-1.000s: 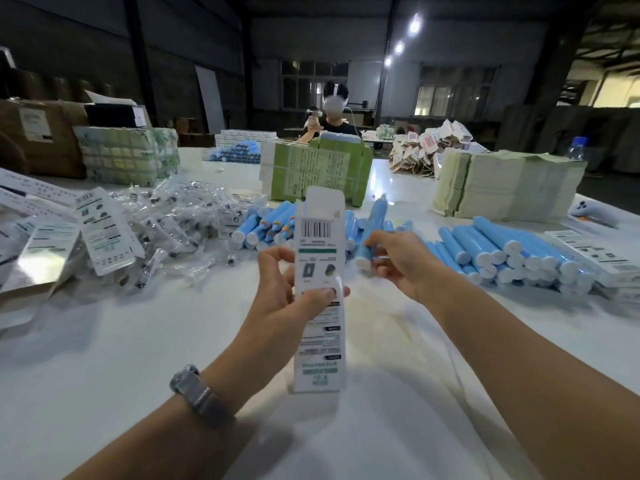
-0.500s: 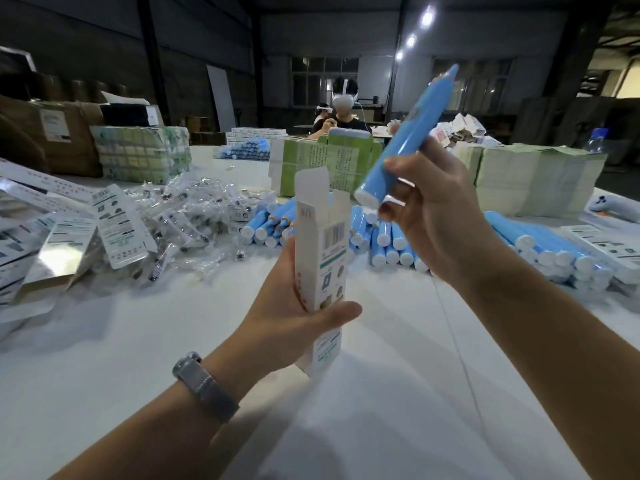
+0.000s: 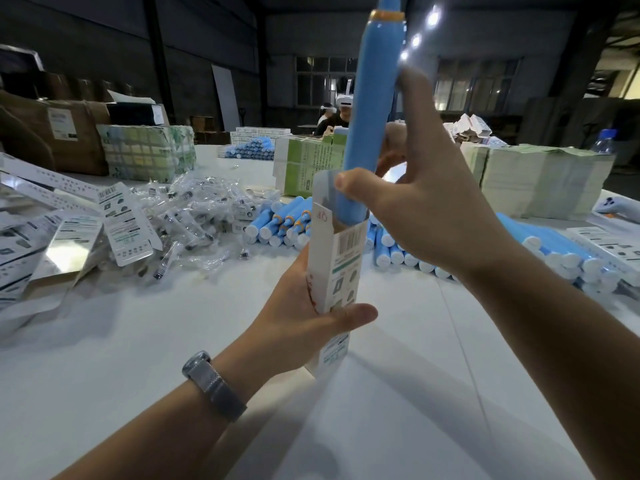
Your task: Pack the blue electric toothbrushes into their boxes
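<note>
Head view showed me the white counter (image 3: 104,375), spread so that loose blue toothbrushes (image 3: 554,254) lay within easy reach beyond the hands. My left hand (image 3: 304,320) was wrapped round the box (image 3: 337,268), keeping it upright with its open mouth facing up to receive. My right hand (image 3: 426,216) held 1 toothbrush (image 3: 372,109) vertically, thumb and fingers (image 3: 346,183) clasping its lower body, base just entering the mouth. I judged that low grip was for steering it.

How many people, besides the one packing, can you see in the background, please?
2, both seated at the far end of the table: one wearing a white headset, another partly visible just left. Others may be hidden behind the toothbrush.
</note>
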Demonstrator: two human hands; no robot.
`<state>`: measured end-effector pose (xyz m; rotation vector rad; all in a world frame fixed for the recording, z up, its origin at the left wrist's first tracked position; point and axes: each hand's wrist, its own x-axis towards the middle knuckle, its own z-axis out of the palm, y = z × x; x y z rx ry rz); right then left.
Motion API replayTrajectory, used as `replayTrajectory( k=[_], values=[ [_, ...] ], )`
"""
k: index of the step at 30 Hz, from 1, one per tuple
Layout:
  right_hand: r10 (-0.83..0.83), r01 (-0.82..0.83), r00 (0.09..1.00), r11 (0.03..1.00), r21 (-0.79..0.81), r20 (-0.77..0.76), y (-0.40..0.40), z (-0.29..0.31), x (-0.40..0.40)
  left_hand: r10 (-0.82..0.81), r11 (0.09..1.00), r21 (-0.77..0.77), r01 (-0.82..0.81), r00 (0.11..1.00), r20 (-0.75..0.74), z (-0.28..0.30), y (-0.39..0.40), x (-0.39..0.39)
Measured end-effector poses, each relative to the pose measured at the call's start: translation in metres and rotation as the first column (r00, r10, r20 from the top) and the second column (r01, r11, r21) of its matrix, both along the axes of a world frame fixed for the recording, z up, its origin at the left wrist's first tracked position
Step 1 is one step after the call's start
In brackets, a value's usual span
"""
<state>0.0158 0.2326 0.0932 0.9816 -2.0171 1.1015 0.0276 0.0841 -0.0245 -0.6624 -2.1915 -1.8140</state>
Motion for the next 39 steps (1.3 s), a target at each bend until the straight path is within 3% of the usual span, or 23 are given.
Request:
replayTrajectory(
  k=[5, 14, 20, 24, 29, 32, 35, 39],
  values=[
    [-0.037, 0.035, 0.997, 0.999, 0.027, 0.07, -0.007, -0.01, -0.001, -0.032, 0.999, 0.029, 0.031, 0.999, 0.026, 0.0, 0.0, 0.001],
    [0.149, -0.133, 0.969, 0.987, -0.093, 0.199, -0.007, -0.027, -0.014, -0.059, 0.983, 0.177, 0.051, 0.997, 0.04, 0.006, 0.001, 0.003],
    [0.16, -0.141, 0.979, 0.978, -0.152, 0.123, -0.008, -0.036, -0.017, -0.054, 0.982, 0.186, 0.039, 0.996, 0.077, 0.007, -0.005, -0.001],
    [0.07, -0.065, 0.995, 0.994, -0.085, 0.066, -0.009, -0.043, -0.021, -0.15, 0.952, 0.281, 0.119, 0.985, 0.091, 0.006, -0.009, -0.003],
    [0.101, -0.095, 0.993, 0.989, -0.114, 0.053, -0.01, -0.046, -0.022, -0.182, 0.927, 0.347, 0.141, 0.979, 0.089, 0.004, -0.009, -0.005],
    [0.238, -0.209, 0.962, 0.957, -0.201, 0.131, -0.008, -0.05, -0.02, -0.165, 0.932, 0.338, 0.128, 0.983, 0.084, 0.001, -0.01, -0.006],
    [0.428, -0.351, 0.86, 0.891, -0.287, 0.279, -0.005, -0.058, -0.021, -0.139, 0.929, 0.352, 0.112, 0.989, 0.051, 0.001, -0.011, -0.008],
    [0.449, -0.356, 0.834, 0.882, -0.308, 0.321, -0.006, -0.065, -0.024, 0.012, 0.93, 0.368, 0.01, 0.998, -0.059, 0.003, -0.009, -0.008]
  ],
)
